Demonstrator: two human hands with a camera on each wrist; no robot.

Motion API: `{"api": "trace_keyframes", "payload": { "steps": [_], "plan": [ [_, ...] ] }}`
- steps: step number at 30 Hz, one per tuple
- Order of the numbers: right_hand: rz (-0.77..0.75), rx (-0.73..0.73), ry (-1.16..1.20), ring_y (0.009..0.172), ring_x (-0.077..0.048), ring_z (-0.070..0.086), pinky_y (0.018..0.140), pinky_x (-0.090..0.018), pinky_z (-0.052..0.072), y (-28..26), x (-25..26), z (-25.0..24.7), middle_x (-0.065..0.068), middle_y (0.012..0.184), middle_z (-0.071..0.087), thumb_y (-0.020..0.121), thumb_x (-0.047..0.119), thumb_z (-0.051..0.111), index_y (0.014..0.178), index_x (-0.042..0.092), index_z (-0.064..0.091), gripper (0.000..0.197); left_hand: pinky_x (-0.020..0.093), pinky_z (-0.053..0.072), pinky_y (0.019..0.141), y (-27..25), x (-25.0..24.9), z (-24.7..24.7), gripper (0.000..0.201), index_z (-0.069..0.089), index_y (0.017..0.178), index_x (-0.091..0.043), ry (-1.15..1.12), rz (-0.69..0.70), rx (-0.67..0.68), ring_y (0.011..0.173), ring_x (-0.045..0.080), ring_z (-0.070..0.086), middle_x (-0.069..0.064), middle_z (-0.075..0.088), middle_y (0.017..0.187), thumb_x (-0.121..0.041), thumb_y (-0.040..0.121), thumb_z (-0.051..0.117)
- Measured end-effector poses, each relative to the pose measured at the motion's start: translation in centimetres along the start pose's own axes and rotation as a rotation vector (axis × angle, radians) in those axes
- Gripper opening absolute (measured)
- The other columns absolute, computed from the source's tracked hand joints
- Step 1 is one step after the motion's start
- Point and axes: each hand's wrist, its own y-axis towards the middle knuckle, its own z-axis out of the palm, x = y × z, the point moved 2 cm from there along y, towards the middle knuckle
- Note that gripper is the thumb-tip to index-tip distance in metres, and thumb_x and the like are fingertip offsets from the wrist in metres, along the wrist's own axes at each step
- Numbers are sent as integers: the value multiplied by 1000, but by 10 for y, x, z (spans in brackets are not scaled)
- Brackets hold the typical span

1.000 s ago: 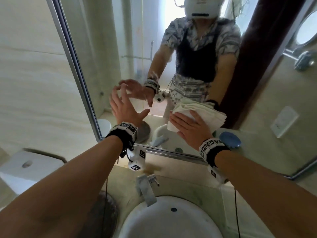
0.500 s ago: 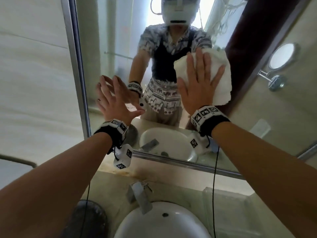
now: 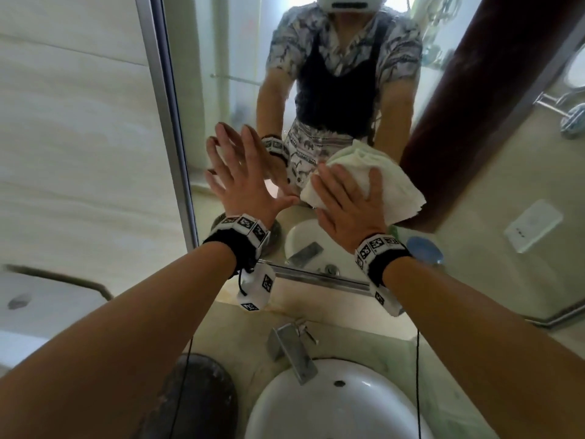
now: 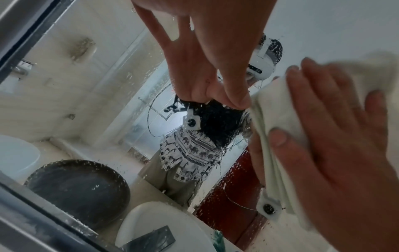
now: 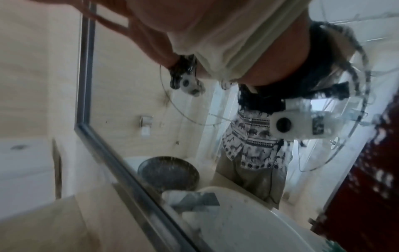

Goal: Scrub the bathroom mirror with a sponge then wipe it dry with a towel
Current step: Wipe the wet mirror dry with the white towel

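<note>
The framed bathroom mirror (image 3: pixel 474 191) fills the wall ahead; water drops speckle its glass (image 4: pixel 134 95). My right hand (image 3: pixel 345 198) lies flat, fingers straight and spread, pressing a folded white towel (image 3: pixel 392 182) against the lower middle of the glass. The towel (image 4: pixel 280 119) shows under those fingers in the left wrist view, and blurred at the top of the right wrist view (image 5: pixel 233 42). My left hand (image 3: pixel 240 172) rests open on the mirror near its left frame, fingers straight, holding nothing. No sponge is in view.
Below the mirror are a white basin (image 3: pixel 335 403) with a metal tap (image 3: pixel 294 350), and a dark round bowl (image 3: pixel 196 397) on the counter's left. A blue dish (image 3: pixel 424 250) shows in the reflection. A toilet tank (image 3: pixel 28 299) stands left.
My right hand has swept the towel up the glass and back down to the lower middle. The left hand has stayed flat near the left frame.
</note>
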Motion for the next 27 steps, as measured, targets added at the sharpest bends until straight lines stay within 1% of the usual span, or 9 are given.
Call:
{"api": "trace_keyframes", "payload": {
  "steps": [4,7,11,14,18,21,23,24,27],
  "plan": [
    [-124,-6,-20,148,-21,21,115,-64,1,-16,10,13,0,161,20,100,43,36,154,19,24,60,70,17,112,-1,2,2,151,-7,157,-20,23,4,7,148,45,-9,24,-11,161,-88,45,68],
    [-116,26,-2,148,-21,20,116,-61,4,-26,20,19,1,161,19,99,41,38,154,20,22,61,69,18,113,-1,2,3,150,-6,157,-20,50,6,24,148,45,-9,23,-11,161,-86,46,71],
    [-112,163,7,150,-19,7,116,-59,-6,-33,36,20,2,163,7,100,39,33,156,20,13,62,65,25,112,-4,9,-3,141,-4,157,-19,94,66,3,149,44,-4,23,-7,162,-70,56,80],
    [-140,249,-25,150,-18,-1,116,-58,-10,-29,33,9,2,164,-1,101,40,32,156,20,9,63,64,30,110,-6,26,-10,137,-6,156,-25,155,147,10,150,41,0,17,-6,163,-58,59,85],
    [-171,283,-69,150,-19,-2,117,-58,-8,-10,15,-13,1,164,-2,100,40,35,156,19,9,65,70,19,110,-2,50,-27,133,-9,156,-33,286,234,122,150,34,-4,6,-15,163,-54,64,85],
    [-104,231,-67,150,-20,-2,115,-59,-11,17,7,-33,1,164,0,101,38,37,156,19,9,65,71,14,111,6,63,-44,126,-3,155,-34,366,322,134,150,36,3,4,-5,164,-53,66,84],
    [-45,168,-42,150,-21,1,114,-59,-15,38,3,-47,-1,164,5,100,40,41,156,18,12,66,72,15,111,13,72,-57,122,5,153,-31,400,366,84,149,38,10,7,8,163,-47,63,86],
    [9,127,-19,150,-21,2,114,-58,-16,50,1,-55,-2,163,6,100,41,42,156,17,12,68,72,14,111,17,76,-64,122,7,153,-30,408,366,62,149,38,10,9,9,163,-45,62,87],
    [294,-27,120,150,-23,2,115,-58,-11,88,-2,-73,-7,163,4,98,50,37,155,11,8,75,71,10,112,31,93,-76,132,1,158,-23,419,302,35,150,37,-3,11,-6,164,-45,61,88]
  ]
}}
